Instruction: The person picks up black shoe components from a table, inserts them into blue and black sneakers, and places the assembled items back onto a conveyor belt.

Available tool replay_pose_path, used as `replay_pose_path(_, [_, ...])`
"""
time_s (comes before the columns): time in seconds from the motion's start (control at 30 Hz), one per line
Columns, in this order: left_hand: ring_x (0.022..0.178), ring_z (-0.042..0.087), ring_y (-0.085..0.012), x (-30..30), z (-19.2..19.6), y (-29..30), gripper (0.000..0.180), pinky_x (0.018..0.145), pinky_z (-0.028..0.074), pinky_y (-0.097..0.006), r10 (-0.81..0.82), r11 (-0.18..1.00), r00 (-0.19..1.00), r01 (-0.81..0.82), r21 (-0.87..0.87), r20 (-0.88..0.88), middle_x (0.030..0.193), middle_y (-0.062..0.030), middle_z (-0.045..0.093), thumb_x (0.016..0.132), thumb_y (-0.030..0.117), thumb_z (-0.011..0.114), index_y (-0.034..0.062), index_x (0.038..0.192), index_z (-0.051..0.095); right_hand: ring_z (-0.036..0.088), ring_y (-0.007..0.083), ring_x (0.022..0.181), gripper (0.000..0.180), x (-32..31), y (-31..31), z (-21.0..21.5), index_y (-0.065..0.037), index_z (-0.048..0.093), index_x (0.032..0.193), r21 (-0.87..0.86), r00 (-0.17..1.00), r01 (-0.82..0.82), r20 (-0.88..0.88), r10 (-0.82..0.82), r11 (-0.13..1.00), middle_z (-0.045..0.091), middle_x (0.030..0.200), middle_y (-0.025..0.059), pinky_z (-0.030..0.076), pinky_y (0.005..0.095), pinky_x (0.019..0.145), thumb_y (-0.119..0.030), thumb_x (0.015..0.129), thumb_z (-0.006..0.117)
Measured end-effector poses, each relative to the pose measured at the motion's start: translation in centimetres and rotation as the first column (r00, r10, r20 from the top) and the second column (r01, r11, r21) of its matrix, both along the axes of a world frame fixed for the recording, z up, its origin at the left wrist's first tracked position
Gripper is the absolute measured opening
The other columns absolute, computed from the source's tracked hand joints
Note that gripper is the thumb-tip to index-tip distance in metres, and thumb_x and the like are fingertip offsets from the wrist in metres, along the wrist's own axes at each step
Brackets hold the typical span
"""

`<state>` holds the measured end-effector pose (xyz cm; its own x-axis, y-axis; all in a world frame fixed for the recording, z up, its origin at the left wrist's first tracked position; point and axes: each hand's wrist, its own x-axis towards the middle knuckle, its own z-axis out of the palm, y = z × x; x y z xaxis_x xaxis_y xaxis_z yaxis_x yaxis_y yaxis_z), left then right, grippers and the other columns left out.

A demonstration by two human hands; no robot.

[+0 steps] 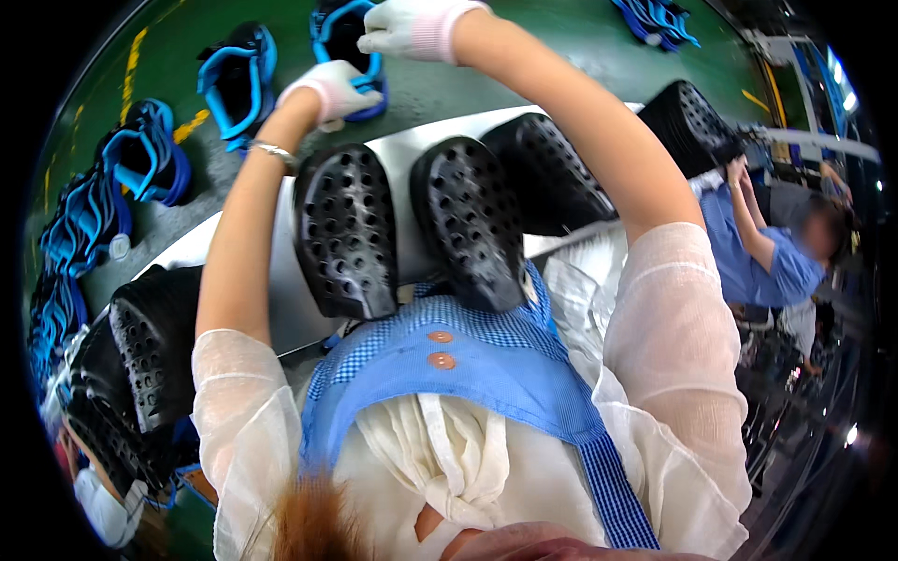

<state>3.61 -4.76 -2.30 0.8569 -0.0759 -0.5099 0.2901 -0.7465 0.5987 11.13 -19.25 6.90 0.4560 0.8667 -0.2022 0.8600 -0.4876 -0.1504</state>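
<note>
Our white-gloved left hand (339, 92) and right hand (416, 30) curl at a blue-rimmed black shoe (340, 35); grip we cannot tell. Rounded, perforated black blocks (346, 229) stand before it.

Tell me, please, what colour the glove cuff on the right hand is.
The glove cuff on the right hand is pale pink, best seen in the head view.

No lettering or numbers can be read.

Pink-cuffed white gloves (404, 28) cover each grip (344, 88); behind the left, a silver bangle (273, 151); farther back, sheer cream sleeves (675, 323), blue buttoned apron (496, 376).
</note>
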Motion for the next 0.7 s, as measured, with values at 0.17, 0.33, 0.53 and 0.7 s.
replay_pose_path(0.17, [0.075,0.063,-0.0279,-1.3,-0.2,2.4,0.038,0.074,0.050,-0.037,-0.065,0.971,0.954,-0.007,0.240,0.292,0.083,-0.0137,0.068,0.081,0.037,0.067,0.0010,0.094,0.066,0.063,0.0335,0.086,0.030,-5.7,-12.7,8.2,-0.005,0.062,0.103,0.256,0.995,0.097,0.006,-0.102,0.962,0.065,0.094,0.0178,0.050,0.0430,0.073,-0.030,0.093,0.048])
replay_pose_path(0.33, [0.113,0.058,-0.0215,-8.0,-0.1,4.3,0.059,0.097,0.043,-0.029,0.225,0.966,0.852,-0.259,0.008,0.472,0.130,-0.0129,0.056,0.086,0.034,0.067,0.0096,0.137,0.050,0.065,0.0288,0.079,0.026,-12.5,-21.0,6.8,-0.004,0.067,0.099,0.402,0.913,0.400,-0.094,-0.397,0.824,0.066,0.087,0.0155,0.052,0.0355,0.070,-0.026,0.087,0.061])
replay_pose_path(0.53, [0.103,0.060,-0.0162,-17.4,-4.9,1.7,0.044,0.091,0.047,-0.031,0.629,0.768,0.598,-0.380,-0.516,0.497,0.126,-0.0108,0.059,0.100,0.028,0.048,-0.0009,0.134,0.051,0.064,0.0312,0.093,0.036,-18.2,-18.6,1.4,-0.003,0.061,0.114,0.493,0.834,0.530,-0.450,-0.319,0.690,0.064,0.104,0.0175,0.052,0.0348,0.080,-0.027,0.088,0.062])
replay_pose_path(0.7, [0.112,0.057,-0.0261,-21.2,-6.8,-1.6,0.046,0.099,0.046,-0.040,0.600,-0.348,0.571,-0.444,-0.826,-0.560,0.129,-0.0081,0.058,0.100,0.041,0.040,0.0094,0.131,0.054,0.059,0.0370,0.102,0.042,-18.9,-17.3,-3.1,-0.002,0.056,0.120,0.529,0.694,0.706,-0.650,-0.309,0.471,0.062,0.109,0.0217,0.047,0.0399,0.089,-0.035,0.093,0.050])
